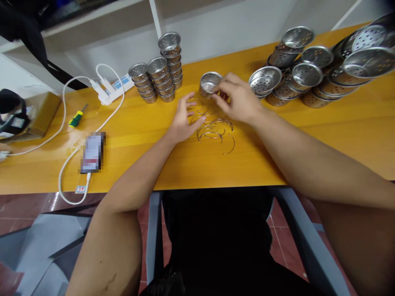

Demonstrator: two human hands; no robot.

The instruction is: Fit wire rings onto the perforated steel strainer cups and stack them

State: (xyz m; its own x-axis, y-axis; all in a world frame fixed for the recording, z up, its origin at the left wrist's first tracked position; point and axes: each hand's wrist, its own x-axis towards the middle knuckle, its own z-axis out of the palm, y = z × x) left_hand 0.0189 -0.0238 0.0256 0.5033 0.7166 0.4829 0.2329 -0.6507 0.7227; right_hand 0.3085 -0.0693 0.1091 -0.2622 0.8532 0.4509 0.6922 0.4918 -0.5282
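Note:
A perforated metal strainer cup [210, 82] is at the middle of the table, and I cannot tell if it rests on the wood. My right hand [236, 95] pinches its near right rim between thumb and fingers. To the left and nearer me, my left hand [184, 121] is open, its fingers spread and holding nothing. Thin curved wire pieces [212, 128] lie in a loose pile under and between both hands. Some of them are hidden behind the left thumb.
Stacked strainer cups [159, 78] stand at the back left, with larger stacks [293, 74] at the right. A power strip [119, 86], white cables, a screwdriver [77, 117], a phone [92, 152] and a cardboard box [43, 117] occupy the left side.

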